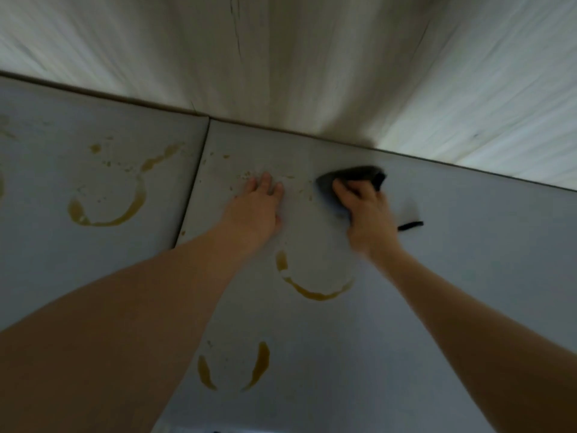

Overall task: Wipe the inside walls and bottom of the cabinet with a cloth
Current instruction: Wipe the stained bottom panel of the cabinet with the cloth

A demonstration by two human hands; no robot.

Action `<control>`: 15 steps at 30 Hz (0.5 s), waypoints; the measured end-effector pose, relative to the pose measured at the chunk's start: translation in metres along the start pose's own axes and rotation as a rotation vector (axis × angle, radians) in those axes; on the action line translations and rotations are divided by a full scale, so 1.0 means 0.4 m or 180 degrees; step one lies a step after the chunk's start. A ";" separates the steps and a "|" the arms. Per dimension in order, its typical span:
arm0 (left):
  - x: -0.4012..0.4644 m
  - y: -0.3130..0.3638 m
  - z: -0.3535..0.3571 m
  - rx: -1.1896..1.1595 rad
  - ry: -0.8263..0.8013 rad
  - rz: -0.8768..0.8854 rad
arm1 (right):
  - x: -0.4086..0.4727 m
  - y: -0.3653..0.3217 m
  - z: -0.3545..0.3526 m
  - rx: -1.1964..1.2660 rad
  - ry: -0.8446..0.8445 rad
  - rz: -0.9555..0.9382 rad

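Note:
I look down onto the grey cabinet bottom [468, 276], which meets a pale wood-grain back wall [312, 57]. My right hand [365, 210] grips a dark cloth [349, 178] and presses it on the bottom close to the back wall; the hand is blurred. A dark end of the cloth [410, 225] sticks out to the right of the wrist. My left hand [259, 204] lies flat on the bottom, fingers straight, just left of the cloth. Yellow-brown ring stains [315, 293] and specks mark the surface between and below the hands.
A seam [192, 182] splits the bottom into two panels. The left panel carries a large ring stain [106, 214] with splashes. Another pair of arc stains [259, 367] lies near the front. A thin crack [235, 29] runs down the back wall.

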State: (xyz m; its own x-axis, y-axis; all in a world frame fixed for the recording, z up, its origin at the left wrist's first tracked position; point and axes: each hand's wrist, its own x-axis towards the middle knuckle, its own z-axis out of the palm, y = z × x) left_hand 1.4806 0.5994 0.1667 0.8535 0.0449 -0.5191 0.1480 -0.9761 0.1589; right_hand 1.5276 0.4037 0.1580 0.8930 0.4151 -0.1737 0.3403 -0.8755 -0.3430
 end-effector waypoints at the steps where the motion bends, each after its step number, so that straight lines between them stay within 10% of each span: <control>1: 0.000 0.000 0.000 -0.0012 -0.0005 -0.0012 | -0.035 -0.021 0.009 -0.0015 -0.0064 -0.0149; 15: 0.007 -0.005 0.008 -0.0059 0.0010 0.0030 | -0.026 -0.033 0.027 -0.0102 0.0139 0.0125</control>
State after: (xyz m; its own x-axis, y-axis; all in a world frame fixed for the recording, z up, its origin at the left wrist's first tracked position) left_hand 1.4810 0.6008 0.1622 0.8564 0.0365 -0.5149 0.1492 -0.9724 0.1792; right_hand 1.5104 0.4137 0.1543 0.9177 0.3696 -0.1458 0.3132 -0.8987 -0.3069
